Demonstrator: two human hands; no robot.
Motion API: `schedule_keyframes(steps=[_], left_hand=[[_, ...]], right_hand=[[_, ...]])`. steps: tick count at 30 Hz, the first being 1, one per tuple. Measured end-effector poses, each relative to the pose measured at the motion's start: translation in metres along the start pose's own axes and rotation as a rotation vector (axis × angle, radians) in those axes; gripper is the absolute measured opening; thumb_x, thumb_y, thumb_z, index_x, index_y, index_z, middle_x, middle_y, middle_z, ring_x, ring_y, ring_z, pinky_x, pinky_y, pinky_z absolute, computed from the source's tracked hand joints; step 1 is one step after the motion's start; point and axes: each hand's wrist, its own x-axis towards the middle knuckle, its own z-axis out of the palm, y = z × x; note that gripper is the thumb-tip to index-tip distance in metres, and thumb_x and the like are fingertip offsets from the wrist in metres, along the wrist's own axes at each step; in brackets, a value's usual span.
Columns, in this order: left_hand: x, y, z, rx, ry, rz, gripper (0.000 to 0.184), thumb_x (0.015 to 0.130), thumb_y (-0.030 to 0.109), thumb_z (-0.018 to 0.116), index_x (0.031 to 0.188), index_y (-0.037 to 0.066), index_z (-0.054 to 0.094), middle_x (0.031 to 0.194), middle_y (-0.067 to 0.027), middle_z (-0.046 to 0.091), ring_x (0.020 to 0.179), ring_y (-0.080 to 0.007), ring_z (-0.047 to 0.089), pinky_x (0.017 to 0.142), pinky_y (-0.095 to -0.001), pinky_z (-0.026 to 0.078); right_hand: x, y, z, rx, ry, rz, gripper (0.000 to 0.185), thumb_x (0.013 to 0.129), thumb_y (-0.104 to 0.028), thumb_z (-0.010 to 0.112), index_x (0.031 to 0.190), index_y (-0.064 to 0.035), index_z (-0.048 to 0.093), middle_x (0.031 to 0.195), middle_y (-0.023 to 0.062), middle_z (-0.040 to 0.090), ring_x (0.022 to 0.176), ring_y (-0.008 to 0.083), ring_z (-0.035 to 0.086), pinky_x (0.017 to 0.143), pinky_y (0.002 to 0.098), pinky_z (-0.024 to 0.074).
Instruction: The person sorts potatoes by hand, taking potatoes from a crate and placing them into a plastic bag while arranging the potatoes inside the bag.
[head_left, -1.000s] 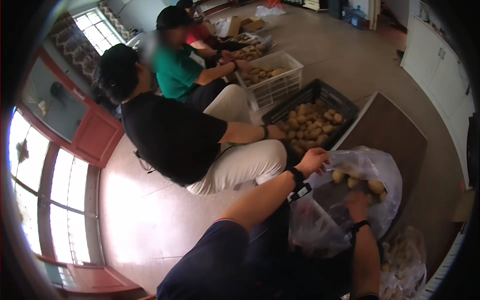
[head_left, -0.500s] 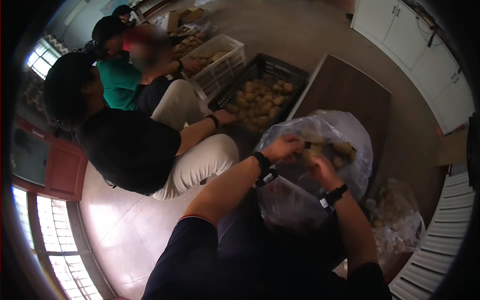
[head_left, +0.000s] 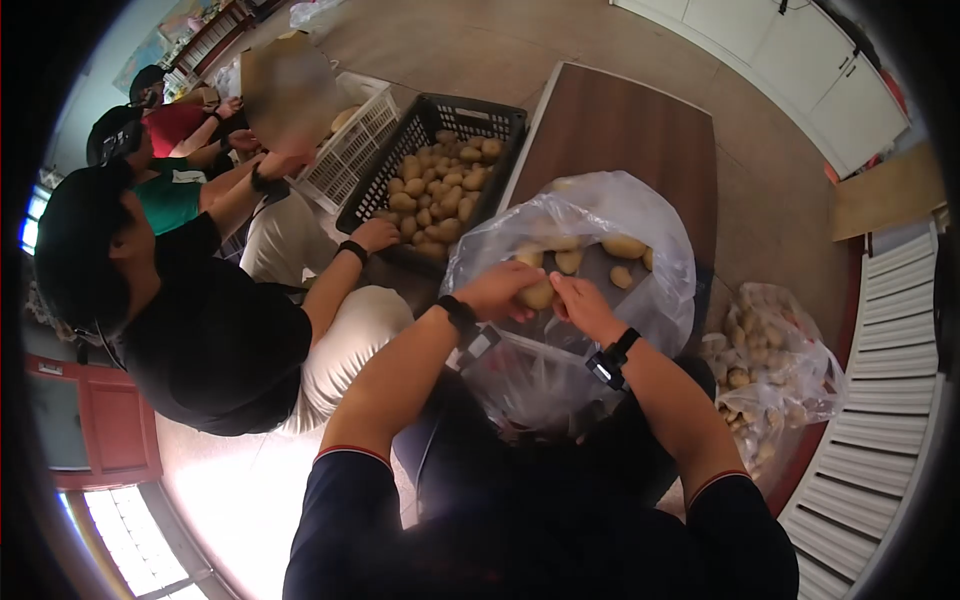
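My left hand (head_left: pixel 497 290) is closed around a potato (head_left: pixel 538 294) held over the mouth of a clear plastic bag (head_left: pixel 655 215). My right hand (head_left: pixel 587 309) is closed too, thumb and fingers pressed against the potato's right side; whether they also hold something small is hidden. Inside the wide-open bag lie several more potatoes, among them a large one (head_left: pixel 623 246) and a small one (head_left: pixel 621 277). The bag spreads between my forearms, its far part against a brown board-like tabletop (head_left: pixel 630 120).
A black crate (head_left: pixel 515 118) of potatoes stands left of the tabletop, a white crate (head_left: pixel 350 160) beyond it. A co-worker (head_left: pixel 210 320) sits at my left, one hand (head_left: pixel 376 235) at the black crate; others sit farther along. At right lies a plastic bag (head_left: pixel 770 350) of potatoes.
The view has turned, so the bag and crates appear farther left. My hands remain together over the bag, with the potato now plainer between them. The nearest co-worker's other arm now shows raised.
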Motion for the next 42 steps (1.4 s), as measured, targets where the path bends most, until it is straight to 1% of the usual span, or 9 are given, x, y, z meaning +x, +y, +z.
schedule_keyframes(steps=[2, 7, 17, 32, 35, 37, 38, 41, 42], left_hand=[[0.001, 0.003, -0.004, -0.384, 0.094, -0.238, 0.035, 0.091, 0.029, 0.063, 0.116, 0.005, 0.058, 0.098, -0.0091, 0.065, 0.077, -0.0218, 0.067, 0.057, -0.0327, 0.054], [-0.013, 0.013, -0.012, -0.461, 0.226, -0.115, 0.034, 0.097, 0.036, 0.053, 0.115, 0.007, 0.057, 0.096, -0.0080, 0.066, 0.067, -0.0189, 0.065, 0.053, -0.0297, 0.052], [-0.032, 0.016, -0.043, -0.786, 0.507, 0.014, 0.030, 0.097, 0.033, 0.051, 0.112, 0.008, 0.055, 0.097, -0.0094, 0.064, 0.070, -0.0242, 0.061, 0.059, -0.0349, 0.047], [-0.033, -0.038, -0.098, -1.014, 0.941, 0.258, 0.035, 0.098, 0.022, 0.053, 0.124, -0.002, 0.049, 0.119, -0.0195, 0.054, 0.100, -0.0374, 0.061, 0.084, -0.0465, 0.055], [-0.030, -0.059, -0.106, 0.260, 0.995, 0.311, 0.037, 0.096, 0.018, 0.053, 0.125, -0.004, 0.046, 0.123, -0.0209, 0.051, 0.107, -0.0373, 0.058, 0.088, -0.0463, 0.056], [-0.025, -0.048, -0.105, -0.956, 0.966, 0.358, 0.037, 0.095, 0.014, 0.052, 0.126, -0.004, 0.045, 0.124, -0.0222, 0.050, 0.110, -0.0382, 0.057, 0.090, -0.0479, 0.054], [-0.018, -0.068, -0.115, -0.957, 0.963, 0.357, 0.037, 0.095, 0.014, 0.052, 0.126, -0.004, 0.045, 0.124, -0.0222, 0.050, 0.110, -0.0382, 0.057, 0.090, -0.0479, 0.054], [0.005, -0.150, -0.161, 0.157, 1.014, 0.245, 0.037, 0.094, 0.012, 0.050, 0.127, -0.003, 0.044, 0.123, -0.0219, 0.049, 0.109, -0.0382, 0.057, 0.090, -0.0481, 0.053], [-0.004, -0.125, -0.147, -0.007, 1.038, 0.279, 0.037, 0.093, 0.012, 0.051, 0.127, -0.002, 0.044, 0.121, -0.0211, 0.049, 0.106, -0.0373, 0.058, 0.088, -0.0470, 0.054]], right_hand=[[0.008, 0.013, 0.002, -0.011, 0.189, -0.083, 0.041, 0.097, -0.038, 0.052, 0.084, -0.0009, 0.062, 0.068, 0.0074, 0.059, 0.063, 0.0202, 0.058, 0.064, 0.0341, 0.0466], [0.012, 0.033, -0.021, -0.553, 0.556, -0.201, 0.028, 0.084, -0.022, 0.065, 0.101, -0.0007, 0.063, 0.106, 0.0192, 0.064, 0.102, 0.0360, 0.059, 0.085, 0.0439, 0.0479], [0.012, 0.075, -0.048, -0.925, 0.641, -0.062, 0.040, 0.081, -0.013, 0.062, 0.120, -0.0050, 0.058, 0.134, 0.0172, 0.048, 0.107, 0.0401, 0.057, 0.094, 0.0465, 0.0457], [0.009, 0.066, -0.029, -0.761, 0.495, -0.006, 0.033, 0.079, -0.014, 0.061, 0.111, -0.0068, 0.059, 0.111, 0.0204, 0.053, 0.094, 0.0417, 0.061, 0.083, 0.0480, 0.0496], [0.017, 0.074, -0.029, -0.673, 0.514, -0.110, 0.030, 0.080, -0.015, 0.059, 0.108, -0.0056, 0.061, 0.102, 0.0209, 0.059, 0.091, 0.0437, 0.060, 0.084, 0.0475, 0.0482], [0.027, 0.084, -0.028, -0.562, 0.529, -0.113, 0.028, 0.082, -0.016, 0.058, 0.108, -0.0056, 0.061, 0.094, 0.0179, 0.060, 0.087, 0.0388, 0.062, 0.079, 0.0446, 0.0496], [0.031, 0.089, -0.029, -0.451, 0.542, -0.117, 0.027, 0.084, -0.018, 0.056, 0.108, -0.0056, 0.062, 0.086, 0.0149, 0.061, 0.083, 0.0339, 0.063, 0.074, 0.0416, 0.0510], [0.019, 0.054, -0.024, 0.102, 0.377, 0.220, 0.030, 0.086, -0.023, 0.057, 0.112, -0.0083, 0.060, 0.080, 0.0048, 0.060, 0.076, 0.0199, 0.061, 0.068, 0.0309, 0.0488], [0.018, 0.051, -0.023, 0.105, 0.380, 0.222, 0.030, 0.086, -0.023, 0.057, 0.112, -0.0083, 0.060, 0.080, 0.0048, 0.060, 0.076, 0.0199, 0.061, 0.068, 0.0309, 0.0488]])
